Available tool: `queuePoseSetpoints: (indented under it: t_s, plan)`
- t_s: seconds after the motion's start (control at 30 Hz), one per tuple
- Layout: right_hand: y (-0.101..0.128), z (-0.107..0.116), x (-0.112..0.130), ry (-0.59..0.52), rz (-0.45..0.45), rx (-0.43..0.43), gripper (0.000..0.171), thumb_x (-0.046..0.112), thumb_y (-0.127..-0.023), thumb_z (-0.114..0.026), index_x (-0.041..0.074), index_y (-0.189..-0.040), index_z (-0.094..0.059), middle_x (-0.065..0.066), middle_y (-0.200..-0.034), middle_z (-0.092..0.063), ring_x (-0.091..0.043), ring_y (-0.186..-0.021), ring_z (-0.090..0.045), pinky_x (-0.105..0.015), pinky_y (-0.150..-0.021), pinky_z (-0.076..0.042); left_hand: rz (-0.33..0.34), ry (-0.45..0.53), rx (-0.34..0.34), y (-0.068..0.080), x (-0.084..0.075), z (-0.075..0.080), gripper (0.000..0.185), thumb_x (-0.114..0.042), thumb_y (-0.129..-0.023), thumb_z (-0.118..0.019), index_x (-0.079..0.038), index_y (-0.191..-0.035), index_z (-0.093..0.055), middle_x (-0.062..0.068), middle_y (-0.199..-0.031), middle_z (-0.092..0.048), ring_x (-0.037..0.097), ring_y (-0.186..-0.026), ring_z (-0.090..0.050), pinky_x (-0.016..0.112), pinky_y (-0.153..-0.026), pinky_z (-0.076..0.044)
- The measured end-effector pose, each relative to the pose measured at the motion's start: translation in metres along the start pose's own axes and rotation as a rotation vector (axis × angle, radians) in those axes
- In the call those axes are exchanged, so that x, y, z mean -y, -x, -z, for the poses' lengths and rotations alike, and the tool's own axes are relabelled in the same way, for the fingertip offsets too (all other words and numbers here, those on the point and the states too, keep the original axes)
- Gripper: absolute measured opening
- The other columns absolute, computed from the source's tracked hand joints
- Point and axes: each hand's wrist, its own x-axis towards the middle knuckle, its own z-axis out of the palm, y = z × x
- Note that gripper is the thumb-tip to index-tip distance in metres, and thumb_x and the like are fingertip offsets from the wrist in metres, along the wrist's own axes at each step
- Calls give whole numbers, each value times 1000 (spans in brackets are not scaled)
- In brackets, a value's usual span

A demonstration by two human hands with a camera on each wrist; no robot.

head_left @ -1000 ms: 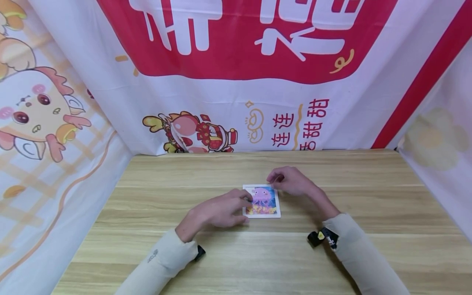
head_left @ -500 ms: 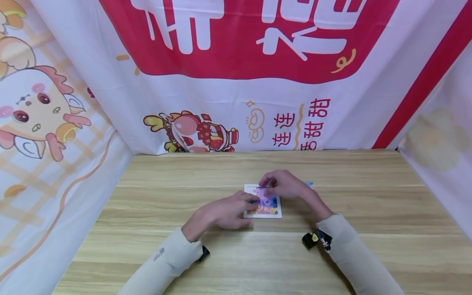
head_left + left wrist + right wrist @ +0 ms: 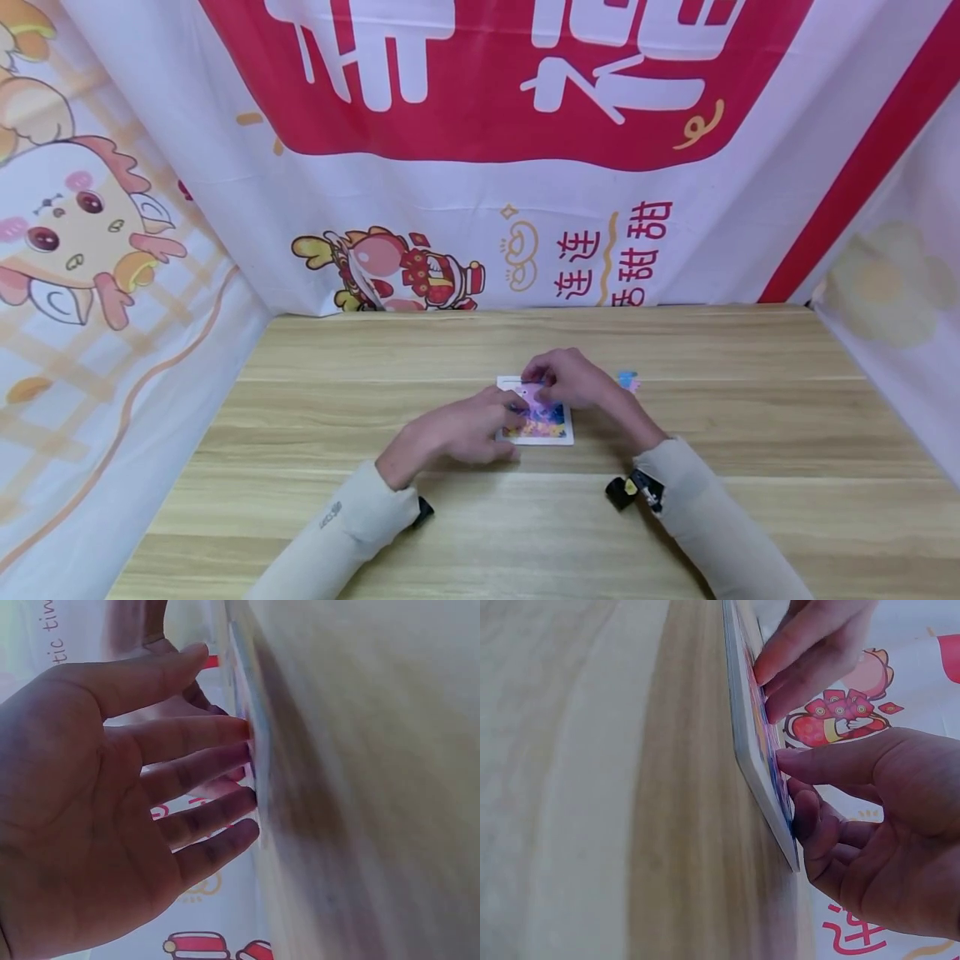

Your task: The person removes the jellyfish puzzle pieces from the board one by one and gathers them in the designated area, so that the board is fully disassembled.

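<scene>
Pale wood-grain bench (image 3: pixel 525 533) runs back to a white rear cloth (image 3: pixel 450 187) with a big red panel (image 3: pixel 480 137), white characters (image 3: pixel 552 87), a sideways cartoon figure (image 3: pixel 405 271), red lettering (image 3: pixel 576 245) and a red stripe (image 3: pixel 862 158) at right. Left cloth (image 3: pixel 172 417) has orange checks (image 3: pixel 60 358) and a cartoon animal face (image 3: pixel 67 221); right cloth (image 3: pixel 926 392) is whitish, faint yellow flower (image 3: pixel 881 283). Light soft, fairly even.

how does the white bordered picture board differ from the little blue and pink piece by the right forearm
Size: the picture board is much larger than the loose piece.
Outline: the picture board has straight white borders; the loose piece looks uneven, with no white border visible.
Contact: both hands are at the picture board, while neither hand is on the loose piece.
Shared: both show blue and pink.
</scene>
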Motion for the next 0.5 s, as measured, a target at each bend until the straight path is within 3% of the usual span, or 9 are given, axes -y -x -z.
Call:
queuePoseSetpoints:
  t_s: [0.23, 0.5]
  plan:
    - [-2, -1, -1, 9, 10, 37, 32, -1, -96, -73, 7, -127, -75, -9, -122, -77, -23, -113, -69, -45, -103, -59, -1, -29, 0, -3, -1, -2, 55, -36, -106, -69, -15, -155, -59, 4, -168, -45, 22, -155, -43, 41, -130, -38]
    - [-2, -2, -1, -14, -13, 32, 30, -4, -95, -72, 7, -123, -74, -7, -115, -74, -23, -110, -67, -46, -104, -58, -35, -57, -19, 0, 2, -5, 55, -36, -106, -68, -15, -156, -58, 6, -170, -43, 24, -158, -40, 42, -131, -37]
